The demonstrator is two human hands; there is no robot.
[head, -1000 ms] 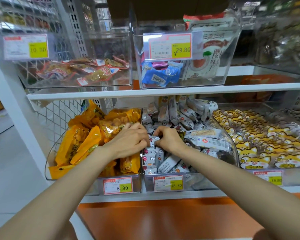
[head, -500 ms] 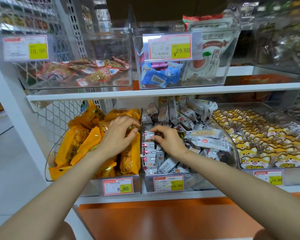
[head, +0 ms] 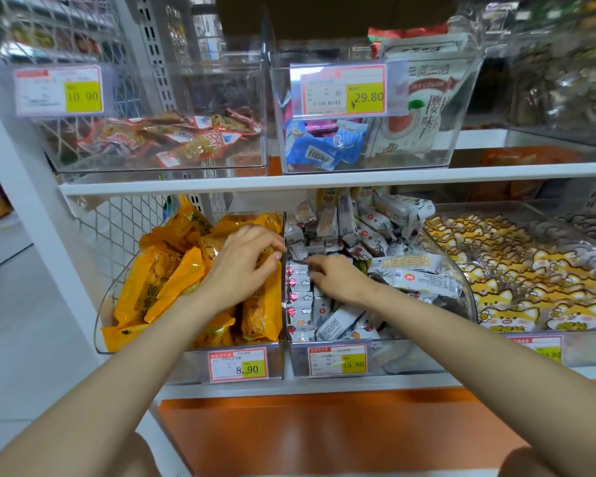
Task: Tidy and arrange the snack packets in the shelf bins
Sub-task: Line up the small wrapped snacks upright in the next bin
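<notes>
Touching snack packets (head: 298, 292), hands (head: 245, 266) (head: 338, 278) loosely curled

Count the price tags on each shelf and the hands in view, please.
Top-shelf tags: 2
Bottom-shelf tags: 3
Hands: 2
Total: 7

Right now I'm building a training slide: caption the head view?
Tidying lower-shelf bins: left hand over the orange packets, right hand touching the white packets.
</notes>
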